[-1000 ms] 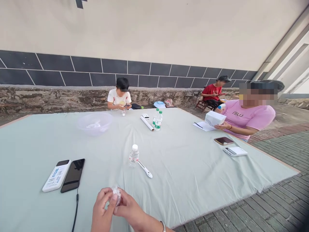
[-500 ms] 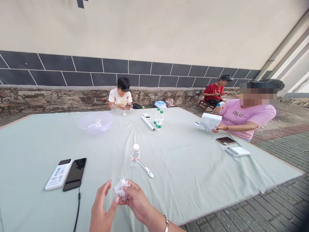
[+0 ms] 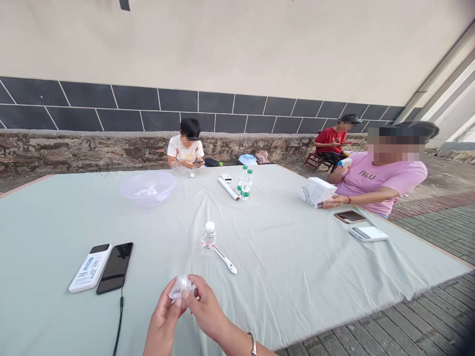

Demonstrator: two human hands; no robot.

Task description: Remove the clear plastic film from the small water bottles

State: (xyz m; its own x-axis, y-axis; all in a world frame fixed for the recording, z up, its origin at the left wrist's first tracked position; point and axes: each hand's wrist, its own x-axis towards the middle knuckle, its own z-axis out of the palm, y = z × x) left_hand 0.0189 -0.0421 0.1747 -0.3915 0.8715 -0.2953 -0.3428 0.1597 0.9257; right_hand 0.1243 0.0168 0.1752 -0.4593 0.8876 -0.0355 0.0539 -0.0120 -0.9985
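Observation:
A crumpled piece of clear plastic wrap (image 3: 181, 287) is gripped between both my hands, just above the near part of the table. My left hand (image 3: 165, 309) closes on its left side with thumb and fingers. From the right, my right hand (image 3: 204, 304) pinches the wrap, its thumb pressed on top. Whether anything lies inside the wrap I cannot tell. Just beyond my hands stands a small water bottle (image 3: 208, 240) with a white cap, upright. Beside it lies a white utility knife (image 3: 225, 260).
A power bank (image 3: 90, 269) and a black phone (image 3: 116, 267) lie to the left. Farther off are a translucent basin (image 3: 128, 188), a white roll (image 3: 228, 189) and green-capped bottles (image 3: 245, 185). At right, a person in pink (image 3: 382, 178) holds a white box (image 3: 317, 192). Two others sit farther back.
My left hand has moved right and closed on the plastic wrap, which my right hand alone held before. The person in pink has lowered the white box to the table.

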